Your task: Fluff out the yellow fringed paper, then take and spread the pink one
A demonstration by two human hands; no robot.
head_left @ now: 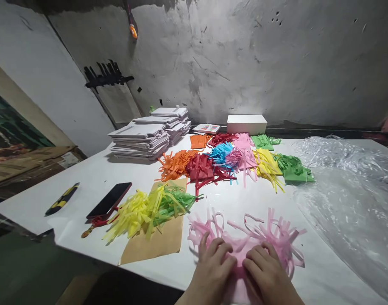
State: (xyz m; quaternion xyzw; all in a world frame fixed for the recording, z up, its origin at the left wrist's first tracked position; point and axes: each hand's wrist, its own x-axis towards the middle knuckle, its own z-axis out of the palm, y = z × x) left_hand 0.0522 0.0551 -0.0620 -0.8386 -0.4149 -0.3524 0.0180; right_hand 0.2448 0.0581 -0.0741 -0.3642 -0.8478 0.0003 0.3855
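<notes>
Head view: left hand (213, 264) and right hand (265, 271) press flat, fingers spread, gripping nothing, on the pink fringed paper sheet (244, 237); smoothing looks underway on the white table (85, 182).

Only the two hands and a short run of each forearm show at the bottom edge. The left hand (213, 264) and right hand (266, 271) are bare: no gloves, rings, watch or bracelets. Nails are short and unpainted. No sleeve reaches the wrists, and both forearms are bare where they show
</notes>
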